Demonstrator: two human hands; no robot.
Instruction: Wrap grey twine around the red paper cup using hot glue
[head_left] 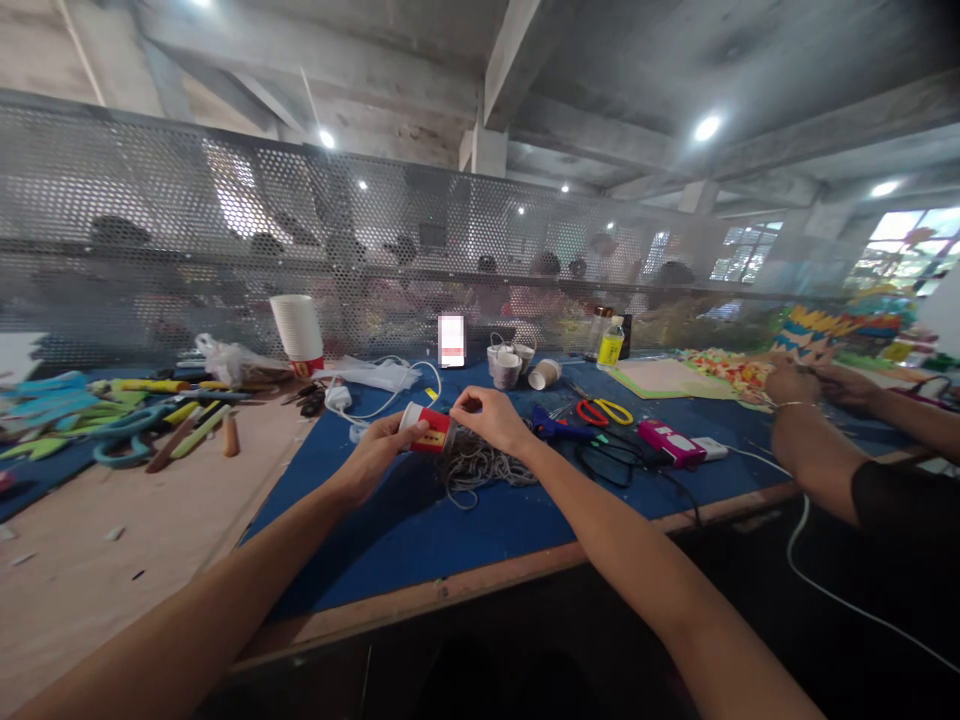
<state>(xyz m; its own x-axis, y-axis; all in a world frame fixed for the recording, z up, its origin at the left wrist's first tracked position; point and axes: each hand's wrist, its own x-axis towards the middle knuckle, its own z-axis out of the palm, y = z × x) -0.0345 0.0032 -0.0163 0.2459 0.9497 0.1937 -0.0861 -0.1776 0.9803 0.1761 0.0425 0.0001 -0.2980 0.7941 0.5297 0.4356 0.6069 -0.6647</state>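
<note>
A red and white paper cup (434, 431) lies on its side in my left hand (373, 455), its white rim toward the left. My right hand (493, 418) is closed in a pinch near the cup's other end; whatever sits between its fingertips is too small to make out. Under and beside that hand spreads a loose tangle of grey cord (487, 474) on the blue mat (375, 560). Behind it stand several small cups (505, 370) that look wrapped in cord, some with handles, and one more cup (545, 375) lies tipped over.
Left are stacked paper cups (296, 328), scissors (131, 437) and tools. Toward the right lie a blue glue gun (559, 425), red-yellow scissors (604, 411), a magenta box (670, 443) and cables. A lit phone (451, 341) stands behind. A co-worker's arms (806, 425) reach in at right.
</note>
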